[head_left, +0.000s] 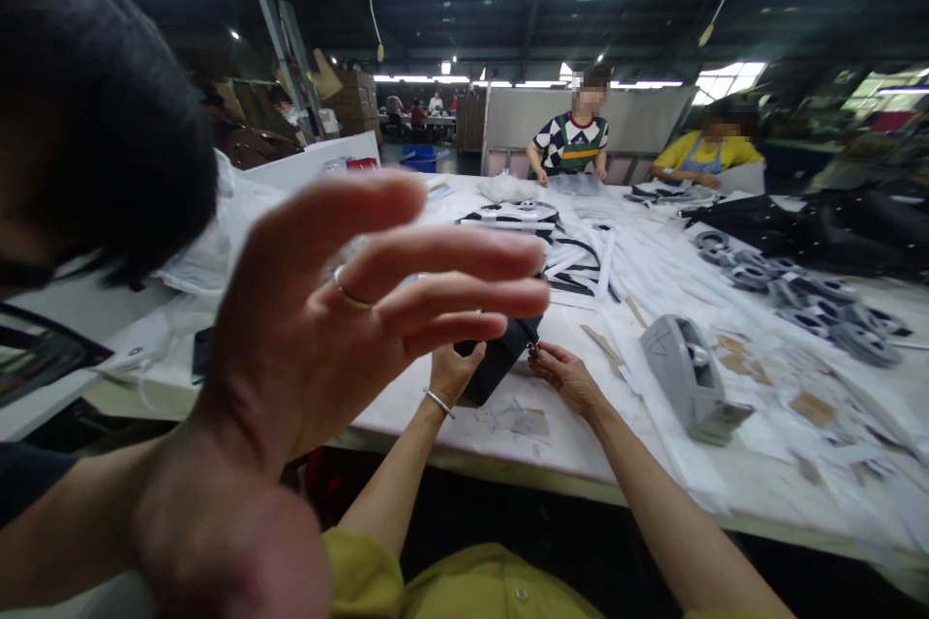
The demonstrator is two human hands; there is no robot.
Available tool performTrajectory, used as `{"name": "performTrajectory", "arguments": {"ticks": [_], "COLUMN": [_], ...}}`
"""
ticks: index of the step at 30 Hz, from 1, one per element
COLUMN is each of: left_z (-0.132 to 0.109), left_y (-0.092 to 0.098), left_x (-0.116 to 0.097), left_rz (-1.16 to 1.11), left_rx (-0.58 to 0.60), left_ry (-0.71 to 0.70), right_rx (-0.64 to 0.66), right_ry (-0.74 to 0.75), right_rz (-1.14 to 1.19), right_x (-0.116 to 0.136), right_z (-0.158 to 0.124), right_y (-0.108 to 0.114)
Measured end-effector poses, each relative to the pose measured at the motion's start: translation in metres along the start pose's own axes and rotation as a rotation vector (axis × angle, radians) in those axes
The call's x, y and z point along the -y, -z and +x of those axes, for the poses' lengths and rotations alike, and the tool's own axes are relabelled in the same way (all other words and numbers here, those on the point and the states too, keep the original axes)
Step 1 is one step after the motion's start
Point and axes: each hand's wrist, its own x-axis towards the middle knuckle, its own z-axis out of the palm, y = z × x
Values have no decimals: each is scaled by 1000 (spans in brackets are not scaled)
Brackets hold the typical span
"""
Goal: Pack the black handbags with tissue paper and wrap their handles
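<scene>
A black box-shaped item [496, 366], perhaps a small handbag, rests on the white table in front of me. My left hand [454, 372], with a bracelet at the wrist, is closed on its left side, thumb towards me. At its right edge, my right hand [566, 375] pinches a small gold-coloured metal fitting, too small to make out exactly. A co-worker's blurred hand [363, 309] wearing a ring reaches in from the left, close to the camera, and hides part of the black item's far side. Small clear plastic pieces [512, 418] lie just below the black item.
A grey tape dispenser [686, 377] stands to my right, with paper scraps [813, 406] beyond it. Grey rolls [820, 300] and black material [813, 227] lie further right. White strips [645, 261] cover the middle. A co-worker's head [94, 106] leans in at left.
</scene>
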Motion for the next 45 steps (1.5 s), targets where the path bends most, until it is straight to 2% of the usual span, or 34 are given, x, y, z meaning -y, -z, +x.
{"name": "performTrajectory", "arguments": {"ticks": [5,45], "left_z": [0,1], "left_y": [1,3], "left_x": [-4,-7], "left_rz": [-9,-21], "left_rx": [42,56], "left_ry": [19,28], "right_rx": [-2,-12], "right_ry": [13,22], "right_rz": [-7,28], "right_x": [0,-1], "right_z": [-1,-2], "right_y": [-2,-1]}}
